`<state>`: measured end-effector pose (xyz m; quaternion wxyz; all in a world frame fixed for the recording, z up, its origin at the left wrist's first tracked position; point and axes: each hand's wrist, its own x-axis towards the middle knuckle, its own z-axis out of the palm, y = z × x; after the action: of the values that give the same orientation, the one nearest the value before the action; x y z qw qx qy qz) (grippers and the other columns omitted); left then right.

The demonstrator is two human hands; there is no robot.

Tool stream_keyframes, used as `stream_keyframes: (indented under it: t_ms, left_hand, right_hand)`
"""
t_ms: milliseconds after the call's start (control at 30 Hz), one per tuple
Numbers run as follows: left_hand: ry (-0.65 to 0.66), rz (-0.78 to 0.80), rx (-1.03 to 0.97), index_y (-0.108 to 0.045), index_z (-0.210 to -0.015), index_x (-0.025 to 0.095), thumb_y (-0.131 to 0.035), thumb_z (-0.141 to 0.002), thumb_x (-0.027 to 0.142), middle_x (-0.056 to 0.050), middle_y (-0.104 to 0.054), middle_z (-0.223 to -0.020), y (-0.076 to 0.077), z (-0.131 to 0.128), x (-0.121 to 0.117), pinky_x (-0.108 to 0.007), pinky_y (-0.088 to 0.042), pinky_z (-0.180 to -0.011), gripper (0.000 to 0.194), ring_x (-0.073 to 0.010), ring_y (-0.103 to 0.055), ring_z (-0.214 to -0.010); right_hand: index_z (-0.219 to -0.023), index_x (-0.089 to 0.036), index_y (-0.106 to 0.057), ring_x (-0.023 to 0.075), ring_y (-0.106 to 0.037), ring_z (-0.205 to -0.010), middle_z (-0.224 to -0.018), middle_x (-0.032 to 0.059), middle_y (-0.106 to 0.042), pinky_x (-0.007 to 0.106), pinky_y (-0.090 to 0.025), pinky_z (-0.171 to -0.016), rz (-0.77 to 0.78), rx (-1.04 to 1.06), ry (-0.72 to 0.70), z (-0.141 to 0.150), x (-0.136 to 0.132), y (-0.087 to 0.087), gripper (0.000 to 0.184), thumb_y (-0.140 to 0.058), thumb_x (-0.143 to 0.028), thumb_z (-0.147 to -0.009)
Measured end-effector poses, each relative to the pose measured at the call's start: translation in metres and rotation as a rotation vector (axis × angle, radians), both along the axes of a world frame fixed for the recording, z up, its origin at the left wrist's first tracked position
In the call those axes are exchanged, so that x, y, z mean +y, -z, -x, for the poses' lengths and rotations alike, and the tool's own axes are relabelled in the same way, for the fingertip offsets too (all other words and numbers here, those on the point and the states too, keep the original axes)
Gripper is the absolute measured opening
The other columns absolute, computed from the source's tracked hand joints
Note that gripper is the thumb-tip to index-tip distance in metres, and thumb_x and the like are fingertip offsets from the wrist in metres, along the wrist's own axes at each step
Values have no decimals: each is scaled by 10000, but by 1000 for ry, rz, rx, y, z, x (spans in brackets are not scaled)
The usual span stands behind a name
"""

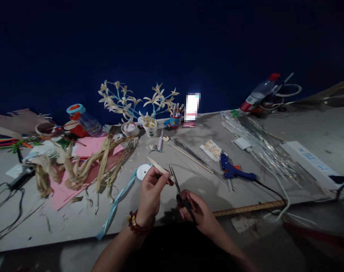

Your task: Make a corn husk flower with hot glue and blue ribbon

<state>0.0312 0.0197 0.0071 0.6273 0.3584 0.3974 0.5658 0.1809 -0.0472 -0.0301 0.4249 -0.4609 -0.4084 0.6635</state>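
Note:
Between thumb and fingers, my left hand (153, 189) pinches a pale, pointed strip of corn husk (157, 164). My right hand (196, 209) grips a pair of dark scissors (180, 190) by the handles. Their blades are slightly apart and point up, close beside the end of the strip; whether they touch it I cannot tell. Just behind my left hand stands a white spool (143, 172), and a light-blue ribbon (115, 209) runs down the table near it. Further back, pale husk flowers on blue stems (152, 100) stand in a small white cup (151, 129).
Dried husks (72, 170) lie over pink sheets (60, 192) at left. Right of my hands are a blue glue gun (236, 172) with a cord, thin wires (194, 160) and clear-wrapped bundles (265, 147). A lit phone (192, 107) and a bottle (258, 94) stand at the back.

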Motion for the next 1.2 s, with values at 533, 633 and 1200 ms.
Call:
stream_keyframes:
  t_ms: [533,633,1200]
  left_hand:
    - [63,-54,58,-645,-834,175,-705,-851,249,-5,-645,-779,5,2,-3,-249,-477,-710,96,-123,-591,-703]
    - [62,-66,70,-646,-828,180,-689,-866,256,-4,-635,-777,6,3,-3,-258,-470,-720,96,-128,-582,-711]
    - [57,-52,107,-627,-795,179,-694,-861,291,-3,-652,-723,4,3,-1,-256,-469,-708,146,-133,-586,-685]
  right_hand:
    - [-828,-203,-523,111,-426,-611,-723,-30,-504,240,-387,-588,-47,-6,4,-2,2,7,502,-724,-654,-741]
    - [-825,-205,-524,115,-437,-608,-719,-28,-504,244,-375,-579,-40,-18,-3,-2,3,3,520,-726,-674,-723]
    - [-821,-207,-544,118,-459,-612,-723,-25,-522,240,-401,-577,18,52,28,2,2,-2,519,-772,-654,-687]
